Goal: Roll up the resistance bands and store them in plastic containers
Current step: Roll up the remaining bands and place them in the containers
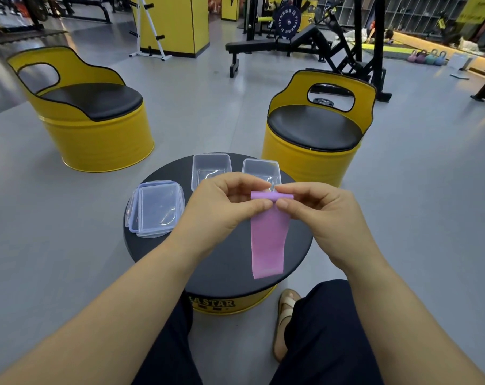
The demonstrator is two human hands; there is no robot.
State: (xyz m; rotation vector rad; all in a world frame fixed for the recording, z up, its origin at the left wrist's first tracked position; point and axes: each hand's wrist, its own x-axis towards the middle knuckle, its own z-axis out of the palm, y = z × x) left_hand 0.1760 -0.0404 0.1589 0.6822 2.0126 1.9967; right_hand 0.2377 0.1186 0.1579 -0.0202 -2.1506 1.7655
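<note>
A pink resistance band (268, 240) hangs above the round black table (221, 262). Its top end is wound into a small roll. My left hand (224, 207) pinches the roll's left end between thumb and fingers. On the right end, my right hand (321, 209) pinches the same roll. The loose tail of the band drops toward the table's front edge. Behind my hands stand two open clear plastic containers, one at the back middle (211, 166) and one at the back right (260, 169). My fingers hide their near rims.
A stack of clear lids (156, 209) lies on the table's left side. Two yellow barrel seats stand beyond, one at far left (91, 120) and one at right (316, 134). Gym benches and racks fill the background. My knees and a sandalled foot (284, 320) are below the table.
</note>
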